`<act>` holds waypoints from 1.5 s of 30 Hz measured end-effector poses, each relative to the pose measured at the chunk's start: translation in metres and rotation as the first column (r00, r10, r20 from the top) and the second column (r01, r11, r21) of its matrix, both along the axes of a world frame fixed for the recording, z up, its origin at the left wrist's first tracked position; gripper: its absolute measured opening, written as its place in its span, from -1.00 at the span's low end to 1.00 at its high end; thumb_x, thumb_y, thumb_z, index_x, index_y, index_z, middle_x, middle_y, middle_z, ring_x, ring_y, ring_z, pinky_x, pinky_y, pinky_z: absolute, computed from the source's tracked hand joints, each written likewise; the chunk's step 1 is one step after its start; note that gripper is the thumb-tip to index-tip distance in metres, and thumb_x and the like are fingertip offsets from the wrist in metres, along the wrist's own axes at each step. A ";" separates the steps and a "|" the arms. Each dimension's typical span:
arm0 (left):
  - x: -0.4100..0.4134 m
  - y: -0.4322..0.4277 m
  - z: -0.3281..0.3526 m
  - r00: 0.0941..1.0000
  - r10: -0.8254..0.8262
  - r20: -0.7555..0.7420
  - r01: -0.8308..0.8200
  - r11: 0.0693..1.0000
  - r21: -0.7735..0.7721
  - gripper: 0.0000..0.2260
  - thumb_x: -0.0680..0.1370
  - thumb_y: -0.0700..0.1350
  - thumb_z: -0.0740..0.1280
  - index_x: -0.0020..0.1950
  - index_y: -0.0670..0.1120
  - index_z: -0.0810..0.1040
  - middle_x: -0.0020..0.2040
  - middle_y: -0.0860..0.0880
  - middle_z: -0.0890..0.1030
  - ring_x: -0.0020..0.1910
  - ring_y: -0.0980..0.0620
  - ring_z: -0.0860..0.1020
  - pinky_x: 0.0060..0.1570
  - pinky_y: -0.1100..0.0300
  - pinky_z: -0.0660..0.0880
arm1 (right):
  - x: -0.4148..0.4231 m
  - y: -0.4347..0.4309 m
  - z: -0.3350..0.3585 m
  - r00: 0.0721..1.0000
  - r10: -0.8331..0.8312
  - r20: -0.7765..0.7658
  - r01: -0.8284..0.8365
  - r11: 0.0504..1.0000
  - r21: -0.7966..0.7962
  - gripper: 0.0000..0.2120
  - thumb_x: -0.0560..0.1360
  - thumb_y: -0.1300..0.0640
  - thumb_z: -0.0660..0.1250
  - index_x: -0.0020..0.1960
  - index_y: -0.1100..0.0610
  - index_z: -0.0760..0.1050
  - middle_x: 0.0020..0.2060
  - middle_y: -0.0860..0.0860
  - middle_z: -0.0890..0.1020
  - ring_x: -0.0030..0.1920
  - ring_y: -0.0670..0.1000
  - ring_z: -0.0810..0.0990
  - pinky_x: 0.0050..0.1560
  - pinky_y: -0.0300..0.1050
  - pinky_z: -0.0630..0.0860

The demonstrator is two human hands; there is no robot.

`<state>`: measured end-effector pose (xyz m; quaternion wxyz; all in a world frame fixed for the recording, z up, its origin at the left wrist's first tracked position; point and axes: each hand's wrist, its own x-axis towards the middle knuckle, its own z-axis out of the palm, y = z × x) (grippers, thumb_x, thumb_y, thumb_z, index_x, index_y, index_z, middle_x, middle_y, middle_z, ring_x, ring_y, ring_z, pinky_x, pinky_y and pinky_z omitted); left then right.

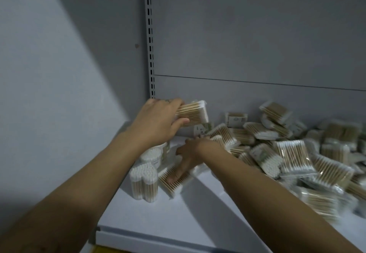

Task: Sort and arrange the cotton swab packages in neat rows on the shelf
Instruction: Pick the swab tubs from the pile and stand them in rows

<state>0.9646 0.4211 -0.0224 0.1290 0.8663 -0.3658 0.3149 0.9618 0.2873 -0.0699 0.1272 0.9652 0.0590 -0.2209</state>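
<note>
left hand [156, 122] grips clear wooden-stick pack [193, 112] | right hand [190, 153] presses flat pack [173, 183]

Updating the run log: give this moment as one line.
left hand grips raised package | right hand rests on flat package on shelf | unsorted pile at right

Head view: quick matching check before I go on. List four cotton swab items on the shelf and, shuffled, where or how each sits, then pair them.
Items:
A. left-hand pack
B. right-hand pack
C. heart-shaped tub
D. pile of packs

States:
1. heaped loose on the right
2. standing upright, tips up
3. gripped, lifted off the shelf
4. lying on the shelf under straight fingers

Pairs: A-3; B-4; C-2; D-1.
</note>
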 end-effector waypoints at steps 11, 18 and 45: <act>0.004 -0.004 -0.001 1.000 -0.020 -0.005 0.020 0.999 -0.027 -0.67 0.58 0.12 0.26 0.23 -0.06 0.45 0.03 -0.06 0.63 -0.01 -0.13 0.56 0.02 0.07 0.32 | 0.004 -0.010 0.000 0.977 0.128 -0.168 -0.136 0.990 -0.034 0.12 0.14 -0.46 0.46 0.53 -0.13 0.04 0.46 0.06 0.23 0.38 0.17 0.34 0.31 0.16 0.38; 0.001 -0.006 -0.003 0.999 -0.040 -0.012 0.039 0.997 -0.064 -0.67 0.58 0.11 0.27 0.23 -0.06 0.46 0.04 -0.05 0.64 0.00 -0.12 0.58 0.00 0.06 0.38 | -0.012 -0.010 -0.004 0.969 0.238 -0.057 -0.239 0.971 0.005 -0.07 0.30 -0.36 0.43 0.50 0.02 0.18 0.32 0.08 0.37 0.23 0.12 0.41 0.12 -0.02 0.41; -0.017 -0.080 0.007 0.997 -0.040 -0.072 0.010 0.925 -0.380 -0.73 0.54 0.13 0.30 0.07 -0.05 0.47 -0.09 -0.08 0.62 -0.15 -0.15 0.57 -0.27 0.12 0.38 | -0.061 -0.148 0.043 0.348 -0.589 0.730 -0.325 0.654 0.683 -0.79 0.30 0.29 0.40 -0.06 0.19 0.58 -0.08 0.14 0.58 -0.08 0.17 0.55 -0.14 -0.11 0.40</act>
